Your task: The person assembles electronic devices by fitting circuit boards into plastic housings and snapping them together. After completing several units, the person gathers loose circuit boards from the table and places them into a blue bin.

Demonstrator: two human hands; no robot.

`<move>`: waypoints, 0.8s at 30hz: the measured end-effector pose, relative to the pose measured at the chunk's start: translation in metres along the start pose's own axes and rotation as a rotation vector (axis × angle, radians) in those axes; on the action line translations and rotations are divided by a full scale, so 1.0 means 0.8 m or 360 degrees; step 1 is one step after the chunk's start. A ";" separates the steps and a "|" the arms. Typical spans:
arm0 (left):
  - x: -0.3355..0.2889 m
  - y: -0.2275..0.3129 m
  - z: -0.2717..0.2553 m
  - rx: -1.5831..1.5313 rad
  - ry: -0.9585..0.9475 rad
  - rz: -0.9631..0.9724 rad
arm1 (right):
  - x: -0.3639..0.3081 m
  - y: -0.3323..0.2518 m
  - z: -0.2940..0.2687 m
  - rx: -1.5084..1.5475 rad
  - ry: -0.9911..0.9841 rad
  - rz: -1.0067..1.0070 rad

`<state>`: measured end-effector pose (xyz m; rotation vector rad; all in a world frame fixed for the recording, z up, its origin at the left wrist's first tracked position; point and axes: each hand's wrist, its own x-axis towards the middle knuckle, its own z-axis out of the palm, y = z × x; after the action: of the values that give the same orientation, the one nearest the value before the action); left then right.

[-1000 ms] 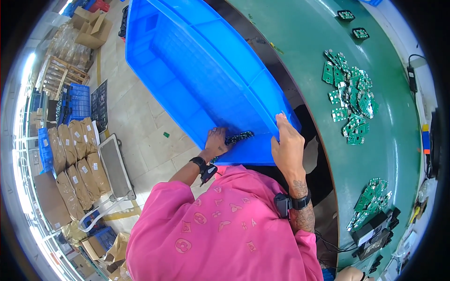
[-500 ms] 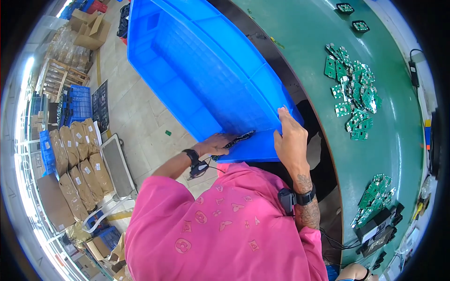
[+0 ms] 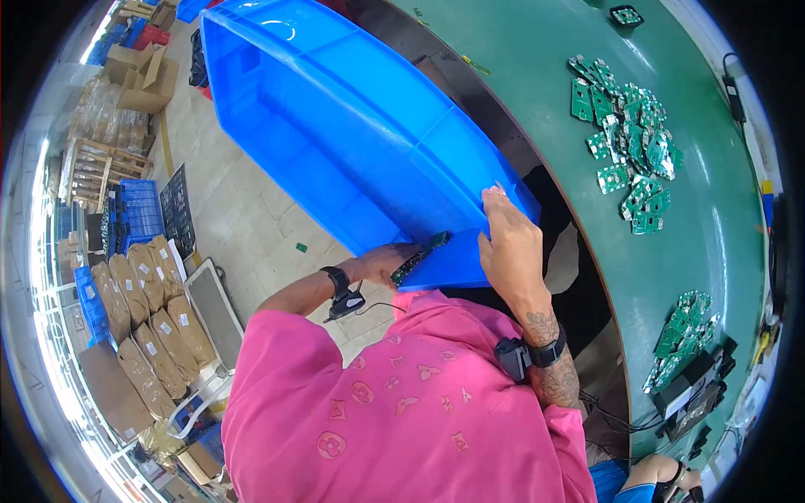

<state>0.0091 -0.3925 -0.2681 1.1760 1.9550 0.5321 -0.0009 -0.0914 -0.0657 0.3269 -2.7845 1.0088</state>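
One big blue plastic bin (image 3: 352, 142) leans tilted against the edge of the green table (image 3: 537, 75), its near end at the person's chest. The right hand (image 3: 510, 243) grips the near right corner of the rim, fingers closed over it. The left hand (image 3: 387, 263) holds the near rim together with one small green circuit board (image 3: 422, 256). I think the bin could slide off sideways, because only two hands steady it. Three heaps of green boards (image 3: 633, 142) lie on the table.
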 end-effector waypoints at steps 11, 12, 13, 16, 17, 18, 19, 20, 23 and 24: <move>-0.007 0.042 -0.022 0.0359 -0.0213 -0.0212 | 0.003 0.003 -0.006 0.0018 -0.0021 0.0024; -0.009 0.035 -0.012 0.0300 -0.0135 -0.0214 | 0.004 0.003 -0.005 0.0015 -0.0016 0.0029; -0.011 0.023 0.003 0.0302 -0.0135 -0.0211 | 0.006 0.005 -0.003 0.0021 -0.0018 0.0012; -0.027 0.010 0.032 0.0164 -0.0005 -0.0166 | 0.005 0.004 -0.003 0.0026 -0.0020 0.0008; -0.031 0.014 0.034 0.0301 -0.0029 -0.0131 | 0.005 0.005 -0.004 0.0015 -0.0019 0.0014; -0.034 0.019 0.035 0.0438 -0.0051 -0.0097 | 0.004 0.007 -0.004 0.0011 -0.0015 0.0018; -0.039 0.023 0.037 0.0442 -0.0053 -0.0096 | 0.003 0.007 -0.004 0.0014 -0.0015 0.0010; -0.044 0.026 0.038 0.0353 -0.0037 -0.0113 | 0.002 0.007 -0.004 0.0016 -0.0014 0.0001; -0.055 0.030 0.027 0.0207 -0.0008 -0.0082 | 0.003 0.004 -0.007 0.0028 -0.0026 0.0019; -0.056 0.032 0.023 0.0150 0.0008 -0.0038 | 0.002 0.005 -0.008 0.0026 -0.0026 0.0024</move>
<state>0.0494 -0.4199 -0.2435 1.2091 2.0146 0.4346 -0.0029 -0.0845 -0.0634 0.3185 -2.7986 1.0375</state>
